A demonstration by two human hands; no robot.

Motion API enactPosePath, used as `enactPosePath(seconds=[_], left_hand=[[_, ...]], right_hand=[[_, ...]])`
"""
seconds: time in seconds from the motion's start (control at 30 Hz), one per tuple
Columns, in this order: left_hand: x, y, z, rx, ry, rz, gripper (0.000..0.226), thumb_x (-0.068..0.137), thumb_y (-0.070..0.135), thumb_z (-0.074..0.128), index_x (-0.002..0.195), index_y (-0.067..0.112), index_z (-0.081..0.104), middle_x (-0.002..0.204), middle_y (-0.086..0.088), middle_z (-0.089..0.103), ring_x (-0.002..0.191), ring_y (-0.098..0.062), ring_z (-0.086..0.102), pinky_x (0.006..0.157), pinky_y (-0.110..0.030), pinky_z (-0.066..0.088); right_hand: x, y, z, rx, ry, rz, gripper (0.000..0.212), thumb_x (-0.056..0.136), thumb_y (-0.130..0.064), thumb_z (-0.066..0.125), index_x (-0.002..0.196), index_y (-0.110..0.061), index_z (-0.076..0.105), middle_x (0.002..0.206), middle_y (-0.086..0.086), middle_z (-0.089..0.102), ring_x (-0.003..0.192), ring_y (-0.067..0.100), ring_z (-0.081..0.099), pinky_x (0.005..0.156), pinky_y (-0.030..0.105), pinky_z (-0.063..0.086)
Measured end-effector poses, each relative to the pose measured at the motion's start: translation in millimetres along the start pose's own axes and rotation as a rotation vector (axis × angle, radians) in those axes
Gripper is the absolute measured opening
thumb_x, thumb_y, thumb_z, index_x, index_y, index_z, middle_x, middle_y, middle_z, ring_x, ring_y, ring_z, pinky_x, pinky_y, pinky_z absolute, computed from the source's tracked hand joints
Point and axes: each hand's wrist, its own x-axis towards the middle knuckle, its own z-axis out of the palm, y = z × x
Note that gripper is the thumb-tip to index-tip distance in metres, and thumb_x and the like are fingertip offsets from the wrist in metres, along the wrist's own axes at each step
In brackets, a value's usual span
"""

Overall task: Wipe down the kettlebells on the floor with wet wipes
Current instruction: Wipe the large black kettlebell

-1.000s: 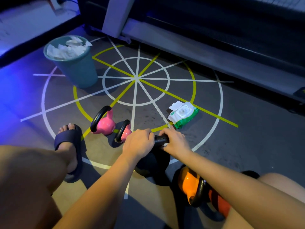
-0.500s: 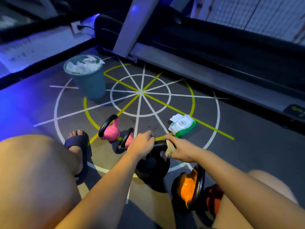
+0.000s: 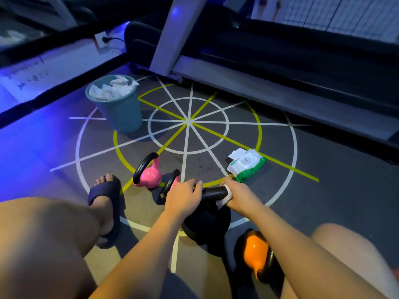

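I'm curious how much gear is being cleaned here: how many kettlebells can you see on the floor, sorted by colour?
Pink kettlebells: 2
Black kettlebell, with a wet wipe on its handle: 1
Orange kettlebell: 1
Total: 4 kettlebells in view

Matt black kettlebell point(image 3: 206, 225); glossy pink kettlebell point(image 3: 150, 176) and orange kettlebell point(image 3: 254, 253); crumpled paper-like wipes fill the smooth plastic bin point(image 3: 121, 111).
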Motion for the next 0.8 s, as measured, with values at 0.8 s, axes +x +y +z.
enactPosePath(seconds=[0.8], left_hand=[[5.8, -8.9, 10.0, -0.305, 0.003, -0.051, 0.034, 0.09, 0.033, 0.036, 0.085, 0.026, 0.069, 0.091, 0.003, 0.069, 0.098, -0.02, 0.057, 0.079, -0.035, 0.04]], right_hand=[[6.7, -49.5, 19.2, -0.59, 0.106, -0.193, 0.033, 0.076, -0.022, 0.066, 0.107, -0.019, 0.054, 0.109, 0.004, 0.065, 0.109, 0.029, 0.059, 0.102, 0.041, 0.038]])
